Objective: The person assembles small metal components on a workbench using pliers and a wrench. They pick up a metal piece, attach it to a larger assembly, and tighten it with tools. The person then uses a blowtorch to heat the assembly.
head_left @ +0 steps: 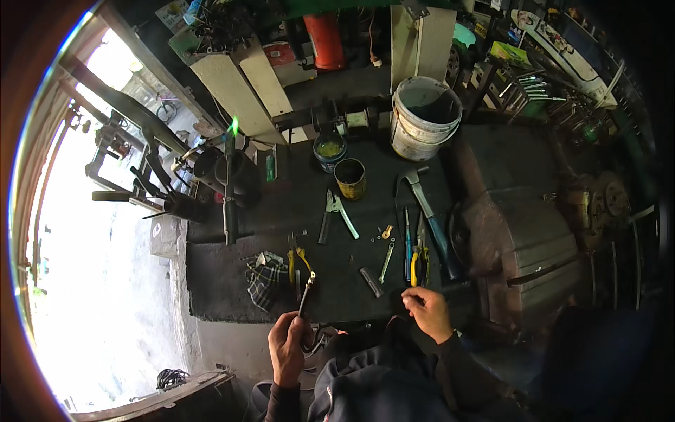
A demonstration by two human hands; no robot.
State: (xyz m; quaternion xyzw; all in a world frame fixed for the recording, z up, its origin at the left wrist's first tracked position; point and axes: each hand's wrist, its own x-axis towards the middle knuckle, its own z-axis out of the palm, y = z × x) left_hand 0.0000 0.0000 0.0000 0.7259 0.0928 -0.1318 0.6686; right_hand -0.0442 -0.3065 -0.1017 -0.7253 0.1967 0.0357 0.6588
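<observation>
Metal lever sits clamped in the left hand at lower centre, while the right hand, grip empty, rests at the counter edge near pliers.

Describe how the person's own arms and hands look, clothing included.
Both forearms enter from the lower edge in dark, long sleeves that end at the wrists. The left hand and right hand are bare: no gloves, and no rings or watch that can be made out.

Single head-worn fisheye view, looking steeply down, workbench fairly near, edges bent, rim perhaps too dark to read
</observation>
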